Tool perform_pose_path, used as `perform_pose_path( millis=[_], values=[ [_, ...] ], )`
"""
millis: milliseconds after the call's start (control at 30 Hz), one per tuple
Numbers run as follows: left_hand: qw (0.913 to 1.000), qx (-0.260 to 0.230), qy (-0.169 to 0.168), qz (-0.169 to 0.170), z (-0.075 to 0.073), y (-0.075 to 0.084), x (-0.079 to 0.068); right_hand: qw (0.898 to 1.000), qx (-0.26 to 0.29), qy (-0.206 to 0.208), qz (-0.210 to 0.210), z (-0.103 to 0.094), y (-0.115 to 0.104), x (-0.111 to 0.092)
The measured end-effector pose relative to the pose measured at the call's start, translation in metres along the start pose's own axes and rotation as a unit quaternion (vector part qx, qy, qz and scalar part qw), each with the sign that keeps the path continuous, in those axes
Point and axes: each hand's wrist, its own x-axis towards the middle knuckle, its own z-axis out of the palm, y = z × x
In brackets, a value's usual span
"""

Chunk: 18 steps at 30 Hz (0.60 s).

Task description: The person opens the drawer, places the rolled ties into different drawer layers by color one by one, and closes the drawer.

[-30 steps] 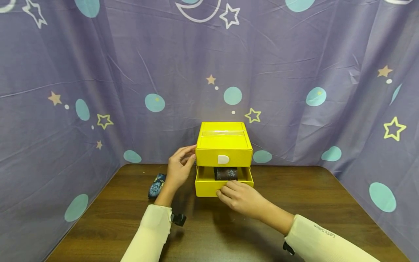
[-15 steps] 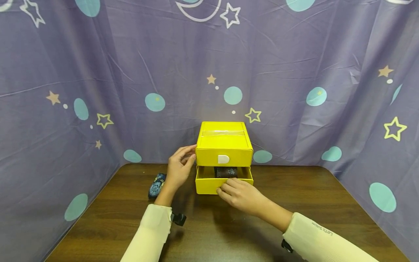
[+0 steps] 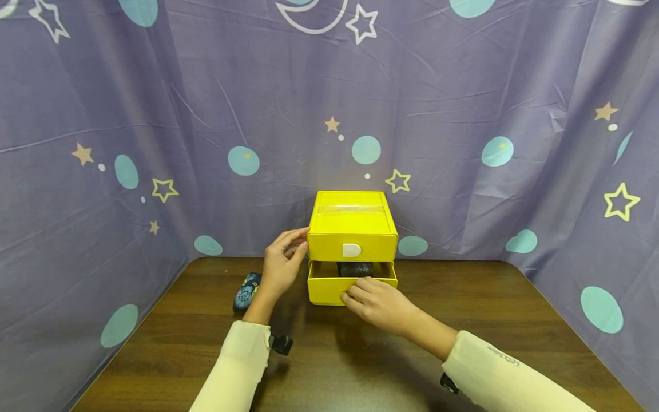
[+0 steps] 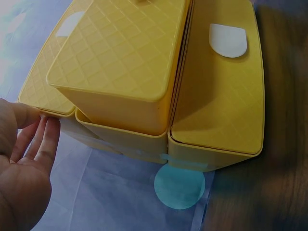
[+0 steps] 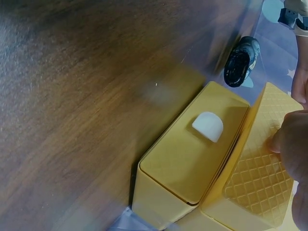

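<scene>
A yellow drawer chest (image 3: 355, 220) stands against the curtain, with clear tape across its top. Its middle drawer (image 3: 325, 290) is pulled part way out and holds a dark floral roll of cloth (image 3: 356, 269). My right hand (image 3: 378, 308) grips this drawer's front, fingers over the top edge and thumb on the textured panel (image 5: 260, 178); its tab is hidden. My left hand (image 3: 280, 266) rests on the chest's left side, its thumb by the top drawer's front corner and its fingers fairly straight. The bottom drawer (image 4: 221, 96), with a white tab (image 4: 228, 40), is closed.
A blue floral cloth roll (image 3: 246, 292) lies on the brown wooden table (image 3: 180, 343), left of the chest and beside my left wrist. A purple curtain (image 3: 288, 114) with stars and dots hangs behind and at both sides.
The middle drawer has slid slightly inward with my right hand on its front, and the roll inside has gone back with it. My left hand has stayed in place.
</scene>
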Motion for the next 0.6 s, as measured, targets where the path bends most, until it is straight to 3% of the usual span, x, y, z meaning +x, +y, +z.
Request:
perform_pose_path(
  millis=[233,367,600],
  values=[
    [1.0,0.001,0.0,0.007,0.0,0.014,-0.002,0.999,-0.018,0.033,-0.01,0.005,0.002,0.001],
    [1.0,0.003,0.0,0.008,-0.001,0.016,-0.002,1.0,-0.016,0.015,-0.004,0.006,0.003,0.002],
    [1.0,0.004,-0.001,0.002,0.0,0.006,-0.001,1.0,-0.002,0.003,0.008,0.008,0.004,0.002]
  ],
)
